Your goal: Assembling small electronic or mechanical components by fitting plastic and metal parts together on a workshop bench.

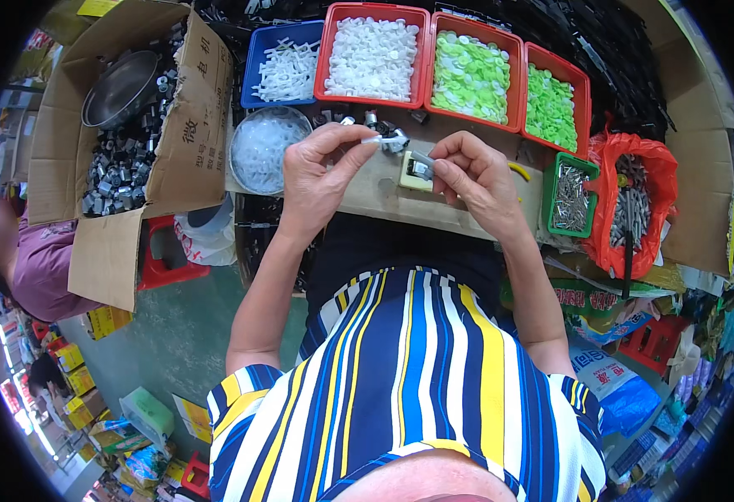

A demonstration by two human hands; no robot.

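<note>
My left hand (pixel 317 171) pinches a small white and metal part (pixel 375 140) between thumb and forefinger above the workbench (pixel 375 197). My right hand (pixel 471 176) is curled next to it, its fingertips on a small metal piece sitting in a pale yellow block (pixel 413 171) on the bench. A few dark and silver parts (pixel 392 132) lie just behind the two hands.
Behind the hands stand a blue tray of white pieces (pixel 281 67), a red tray of white caps (pixel 373 57), two red trays of green caps (pixel 471 75), a clear bowl (pixel 262 149), a green bin of metal pins (pixel 569 197), and a red bag of screws (pixel 634 205). A cardboard box of metal nuts (pixel 124 125) sits left; another person (pixel 24 259) is beside it.
</note>
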